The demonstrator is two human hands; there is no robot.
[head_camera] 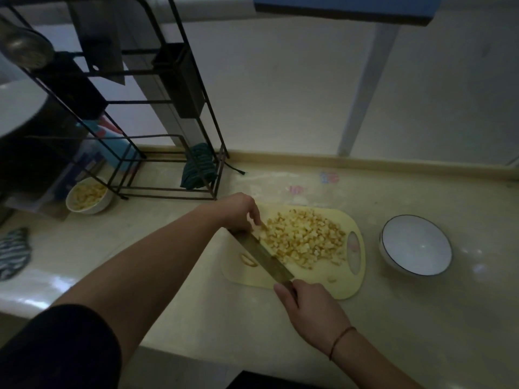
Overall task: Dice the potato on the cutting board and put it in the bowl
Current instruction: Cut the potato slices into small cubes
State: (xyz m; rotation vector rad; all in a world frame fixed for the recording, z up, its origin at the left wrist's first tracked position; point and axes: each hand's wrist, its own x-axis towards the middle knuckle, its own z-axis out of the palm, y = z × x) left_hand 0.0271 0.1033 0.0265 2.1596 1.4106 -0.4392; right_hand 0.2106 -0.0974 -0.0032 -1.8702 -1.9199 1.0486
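Observation:
A heap of diced potato (304,237) covers the middle of the pale yellow cutting board (317,279). A long knife (262,252) lies slantwise along the heap's left side, blade on the board. My right hand (311,310) grips its handle at the board's near edge. My left hand (241,211) rests over the far end of the blade, fingers curled down beside the dice; whether it holds a piece is unclear. An empty white bowl with a dark rim (415,245) stands to the right of the board.
A black wire rack (168,153) stands at the back left with a green cloth (199,167) on it. A small bowl of diced potato (88,196) sits beside the rack. A striped cloth (14,252) lies at the far left. The counter's front edge runs near me.

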